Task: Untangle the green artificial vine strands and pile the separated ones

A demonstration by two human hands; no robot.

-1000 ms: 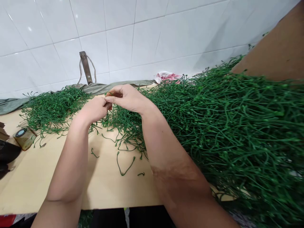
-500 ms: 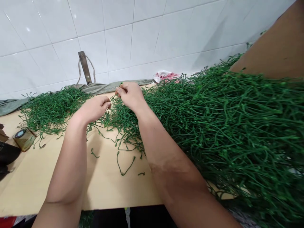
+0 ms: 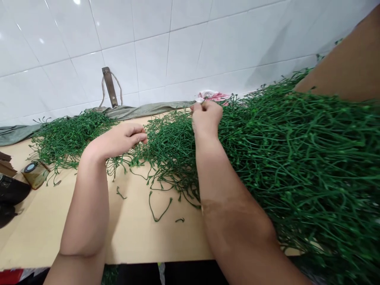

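Observation:
Green thin stems with small knobbed tips lie in a large pile across the right side of the table, and I cannot tell whether they are real or artificial. My left hand is closed, thumb against curled fingers, at the left edge of the pile's nearer part. My right hand, its fingers pinched, is over the pile's back edge near the wall. Whatever either hand holds is hidden or too small to name. Behind my left wrist is a smaller heap of the same stems.
On the pale tabletop lie a few loose stems. A glass jar and black objects stand at left. Grey cloth and a red-white cloth run along the tiled wall. Brown cardboard rises at right.
My right hand has moved right, away from my left hand, to the pile's back edge. My left hand has shifted slightly right and down. The view has shifted slightly.

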